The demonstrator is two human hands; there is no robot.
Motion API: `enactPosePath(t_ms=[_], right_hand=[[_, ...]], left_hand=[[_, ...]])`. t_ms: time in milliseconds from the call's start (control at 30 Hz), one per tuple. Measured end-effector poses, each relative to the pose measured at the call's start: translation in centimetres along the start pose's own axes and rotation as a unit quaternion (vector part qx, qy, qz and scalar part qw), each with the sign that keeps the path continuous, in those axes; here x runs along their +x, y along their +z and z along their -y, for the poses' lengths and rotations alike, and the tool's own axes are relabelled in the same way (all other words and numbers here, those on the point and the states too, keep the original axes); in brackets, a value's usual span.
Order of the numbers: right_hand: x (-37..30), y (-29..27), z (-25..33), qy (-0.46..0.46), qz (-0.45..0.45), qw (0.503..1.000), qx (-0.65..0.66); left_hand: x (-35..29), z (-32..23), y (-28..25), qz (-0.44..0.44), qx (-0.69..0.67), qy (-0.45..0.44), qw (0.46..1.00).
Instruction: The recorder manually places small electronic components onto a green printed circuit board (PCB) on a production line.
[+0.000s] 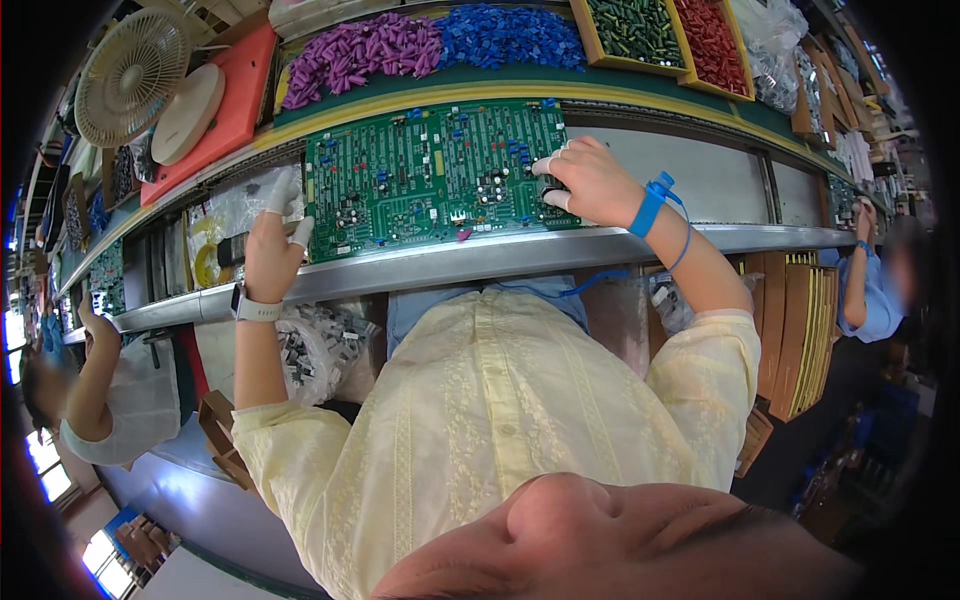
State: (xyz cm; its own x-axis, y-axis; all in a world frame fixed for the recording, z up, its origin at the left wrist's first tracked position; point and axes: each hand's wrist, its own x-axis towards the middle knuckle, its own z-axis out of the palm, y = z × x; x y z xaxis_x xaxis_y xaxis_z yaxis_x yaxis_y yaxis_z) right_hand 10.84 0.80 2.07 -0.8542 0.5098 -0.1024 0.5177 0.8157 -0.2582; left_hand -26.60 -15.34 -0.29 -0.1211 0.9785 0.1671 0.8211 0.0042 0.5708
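Note:
A large green circuit board point(385, 170), studded with small blue, red, white and black parts, lies across the rail in front of me. My left hand point(272, 248) is at its left edge, white covers on the fingertips, thumb and fingers apart. The thumb touches or nearly touches the board's edge. Over the right edge, my right hand point(592, 182) bends its white-covered fingers and thumb around a small dark component point(549, 184); whether that part is seated on the board, I cannot tell. A blue wrist strap point(652, 205) with a cord circles my right wrist.
Beyond the rail lie purple parts point(365, 58), blue parts point(510, 38), and yellow-edged trays of green parts point(635, 35) and red parts point(712, 45). A fan point(133, 75) stands far left. Co-workers sit either side. The metal rail edge point(450, 256) runs before me.

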Motion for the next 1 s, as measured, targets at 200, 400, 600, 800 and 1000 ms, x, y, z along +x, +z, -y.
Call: enactPosePath(t_ms=[200,400,600,800,1000], right_hand=[[0.2,-0.1,0.4,-0.003,-0.001,1.000,-0.009],[-0.1,0.9,0.6,-0.026,-0.026,0.999,-0.035],[0.2,0.7,0.5,-0.002,-0.012,1.000,-0.019],[3.8,-3.4,-0.4,0.007,0.089,0.994,0.057],[12.8,-0.9,-7.1,0.075,-0.119,0.990,0.014]], left_hand=[[-1.7,3.6,-0.2,-0.041,0.094,-0.018,0.995],[-2.2,4.7,0.9,0.057,0.083,-0.132,0.986],[-1.8,2.9,1.6,0.038,0.031,-0.102,0.994],[-1.4,1.3,1.4,0.047,0.007,-0.091,0.995],[0.1,-2.1,3.0,0.121,0.037,-0.044,0.991]])
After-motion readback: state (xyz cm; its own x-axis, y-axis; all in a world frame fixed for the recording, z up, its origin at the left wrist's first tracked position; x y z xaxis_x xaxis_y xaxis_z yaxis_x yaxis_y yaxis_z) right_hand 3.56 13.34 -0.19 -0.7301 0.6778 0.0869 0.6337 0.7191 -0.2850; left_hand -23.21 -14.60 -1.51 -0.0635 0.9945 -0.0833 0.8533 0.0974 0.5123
